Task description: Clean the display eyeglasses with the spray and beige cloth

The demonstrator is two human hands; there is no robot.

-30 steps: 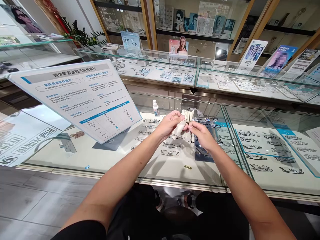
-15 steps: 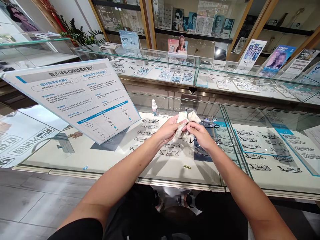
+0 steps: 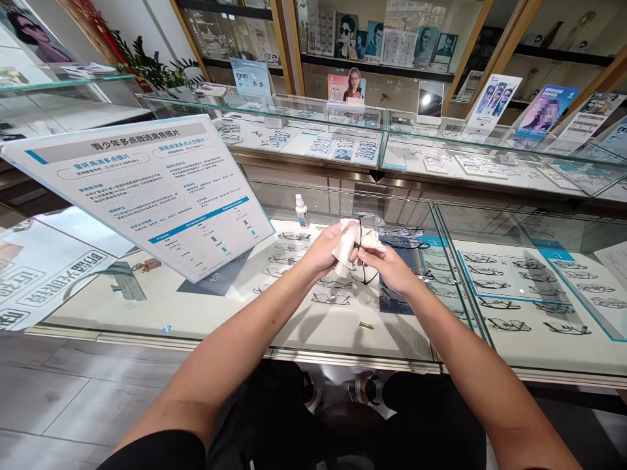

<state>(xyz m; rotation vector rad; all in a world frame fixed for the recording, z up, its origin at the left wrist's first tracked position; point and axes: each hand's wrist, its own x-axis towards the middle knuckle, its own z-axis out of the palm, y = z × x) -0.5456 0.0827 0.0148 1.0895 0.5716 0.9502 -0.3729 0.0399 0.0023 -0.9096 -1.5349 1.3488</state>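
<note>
Both my hands meet above the glass counter (image 3: 343,326). My left hand (image 3: 326,248) pinches a cream cleaning cloth (image 3: 345,243) that is folded over part of a pair of black-framed glasses (image 3: 365,271). My right hand (image 3: 386,264) is closed on the glasses and on the cloth's right side. One dark lens rim hangs below my fingers. Most of the frame is hidden by the cloth and my fingers.
A small white spray bottle (image 3: 302,211) stands on the glass just behind my left hand. A large tilted info board (image 3: 147,189) fills the left. Several glasses lie inside the case below. A small brass piece (image 3: 366,325) lies near the front edge. More display counters (image 3: 392,140) stand behind.
My hands have shifted slightly left and the cloth is bunched tighter between them. The dark lens rim now shows below my right fingers.
</note>
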